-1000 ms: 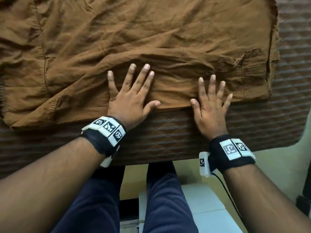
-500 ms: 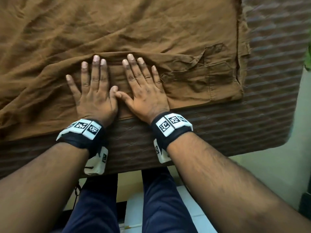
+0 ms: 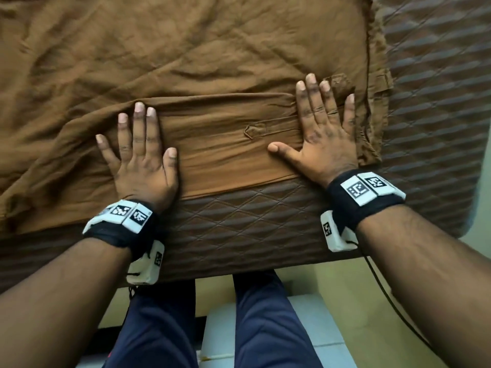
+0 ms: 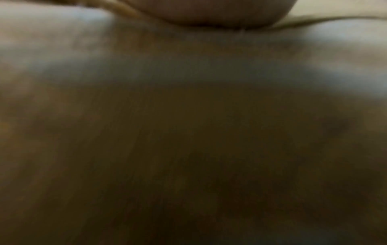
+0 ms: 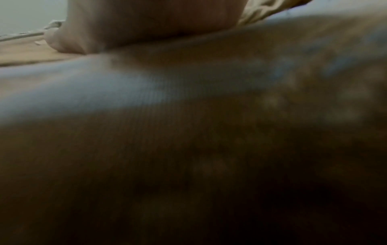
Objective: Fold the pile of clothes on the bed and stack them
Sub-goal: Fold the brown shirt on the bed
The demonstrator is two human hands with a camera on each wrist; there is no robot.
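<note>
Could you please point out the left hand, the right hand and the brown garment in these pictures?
left hand (image 3: 143,168): head view, on the back of the hand.
right hand (image 3: 325,140): head view, on the back of the hand.
brown garment (image 3: 212,54): head view, on the wrinkled cloth beyond the hands.

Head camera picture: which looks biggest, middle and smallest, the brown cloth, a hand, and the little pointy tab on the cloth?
1. brown cloth, easily largest.
2. left hand and right hand, which look alike in size.
3. pointy tab, smallest.

Dark blue trousers (image 3: 159,328) stand at the near edge. White floor tiles (image 3: 305,328) lie below. A black cable (image 3: 393,304) hangs rightward.
</note>
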